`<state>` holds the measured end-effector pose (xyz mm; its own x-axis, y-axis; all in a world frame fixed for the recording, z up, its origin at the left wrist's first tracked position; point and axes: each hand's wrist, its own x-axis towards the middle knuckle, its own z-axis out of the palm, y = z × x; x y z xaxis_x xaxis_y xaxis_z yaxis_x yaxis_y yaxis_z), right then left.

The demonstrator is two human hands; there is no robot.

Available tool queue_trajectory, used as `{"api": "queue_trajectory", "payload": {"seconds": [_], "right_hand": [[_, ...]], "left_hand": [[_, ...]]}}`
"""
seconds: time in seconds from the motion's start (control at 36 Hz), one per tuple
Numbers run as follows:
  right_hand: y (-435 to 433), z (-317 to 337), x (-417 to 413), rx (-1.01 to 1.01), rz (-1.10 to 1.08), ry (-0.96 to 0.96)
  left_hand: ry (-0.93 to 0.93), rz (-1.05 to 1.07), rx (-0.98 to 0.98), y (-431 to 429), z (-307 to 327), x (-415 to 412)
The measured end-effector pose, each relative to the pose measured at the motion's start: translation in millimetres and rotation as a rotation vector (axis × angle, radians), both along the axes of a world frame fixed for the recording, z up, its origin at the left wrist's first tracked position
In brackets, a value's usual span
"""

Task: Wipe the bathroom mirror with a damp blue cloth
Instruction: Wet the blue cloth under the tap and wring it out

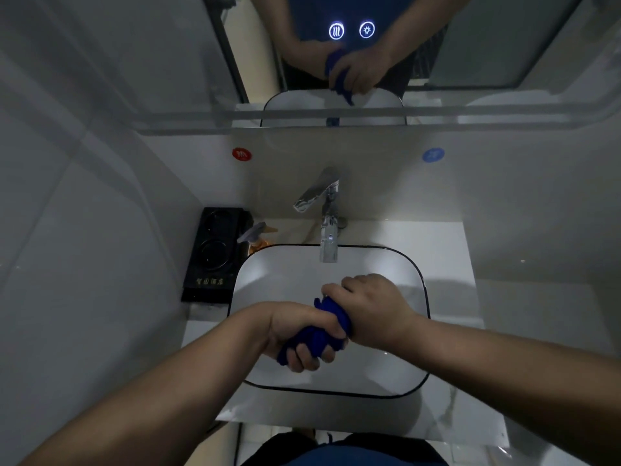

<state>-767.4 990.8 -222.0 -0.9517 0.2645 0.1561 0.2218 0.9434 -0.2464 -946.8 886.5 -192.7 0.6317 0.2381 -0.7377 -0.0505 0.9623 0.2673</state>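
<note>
Black tray point(215, 253) on the surface point(443, 250) at left, spray bottle point(257, 235) beside it. Over the white basin point(279, 274): left hand point(302, 334) and right hand point(373, 307) both clamped on the twisted blue cloth point(319, 334). Chrome faucet point(324, 210) behind; mirror point(487, 45) above.

Dim bathroom w/ grey walls point(84, 196), white counter point(437, 240), chrome faucet point(327, 210).

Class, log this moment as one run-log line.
phase: wringing | left hand: gripping blue cloth | right hand: gripping same cloth | location: over sink | mirror: not yet wiped
</note>
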Motion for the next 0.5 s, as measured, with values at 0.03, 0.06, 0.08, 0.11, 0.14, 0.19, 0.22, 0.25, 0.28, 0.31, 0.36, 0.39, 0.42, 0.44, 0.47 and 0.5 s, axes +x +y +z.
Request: {"api": "queue_trajectory", "payload": {"seconds": [0.03, 0.06, 0.08, 0.11, 0.14, 0.19, 0.22, 0.25, 0.28, 0.31, 0.36, 0.39, 0.42, 0.44, 0.47, 0.5], "right_hand": [[1, 3, -2, 0.002, 0.034, -0.035], [3, 6, -3, -0.001, 0.068, -0.060], [5, 9, -5, -0.009, 0.100, -0.074], [7, 11, -7, -0.021, 0.127, -0.079], [10, 13, -9, -0.041, 0.148, -0.086], [15, 18, -14, -0.083, 0.190, -0.140], [17, 20, -17, -0.095, 0.212, -0.178], [18, 22, -18, -0.118, 0.228, -0.222], [19, 24, -18, -0.161, 0.240, -0.275], [18, 26, -18, -0.214, 0.249, -0.332], [17, 26, -17, -0.288, 0.248, -0.410], [17, 25, -17, -0.304, 0.244, -0.421], [18, 24, -16, -0.317, 0.237, -0.424], [19, 22, -17, -0.324, 0.224, -0.421], [20, 21, -17, -0.315, 0.211, -0.413], [22, 19, -18, -0.291, 0.200, -0.408]], "left_hand": [[0.029, -0.017, 0.020, 0, 1, 0], [0.065, -0.035, 0.042, 0, 2, 0], [0.100, -0.043, 0.058, -1, 4, 0], [0.134, -0.041, 0.069, -1, 5, 1], [0.164, -0.033, 0.082, -1, 6, 1], [0.221, -0.027, 0.111, -2, 7, 1], [0.249, -0.029, 0.125, -2, 7, 1], [0.277, -0.038, 0.143, -2, 6, 1], [0.308, -0.060, 0.166, -2, 5, 1], [0.347, -0.098, 0.191, -2, 4, 1], [0.447, -0.186, 0.233, -1, 1, 3], [0.504, -0.223, 0.253, -1, -1, 4], [0.560, -0.252, 0.272, 0, -2, 6], [0.614, -0.272, 0.290, 1, -3, 7], [0.666, -0.287, 0.309, 3, -5, 9], [0.715, -0.299, 0.331, 5, -6, 11]]}}
